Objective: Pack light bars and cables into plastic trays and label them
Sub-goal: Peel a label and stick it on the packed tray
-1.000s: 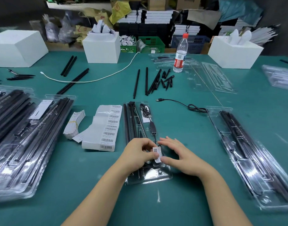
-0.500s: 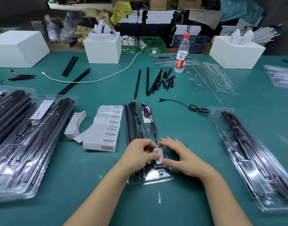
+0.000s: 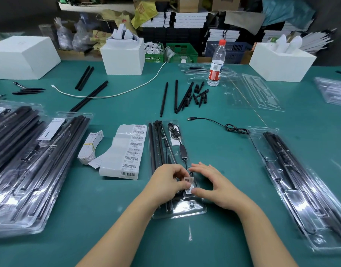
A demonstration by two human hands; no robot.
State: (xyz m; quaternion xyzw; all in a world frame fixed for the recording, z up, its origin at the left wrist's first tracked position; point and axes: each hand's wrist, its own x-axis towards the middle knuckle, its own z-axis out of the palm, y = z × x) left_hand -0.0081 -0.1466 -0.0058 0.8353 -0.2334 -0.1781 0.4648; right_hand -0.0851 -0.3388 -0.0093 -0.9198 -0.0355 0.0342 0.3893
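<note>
pressing a barcode label (image 3: 189, 185) onto the tray (image 3: 196, 211) — both hands (image 3: 166, 182) (image 3: 214, 183) pinching it.

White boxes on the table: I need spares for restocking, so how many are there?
3: one at far left, one centre-left, one at far right. Others may be out of frame.

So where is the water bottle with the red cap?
In the head view, the water bottle stands upright at the far side of the green table, right of centre, between two white boxes and beside empty clear trays.
</note>
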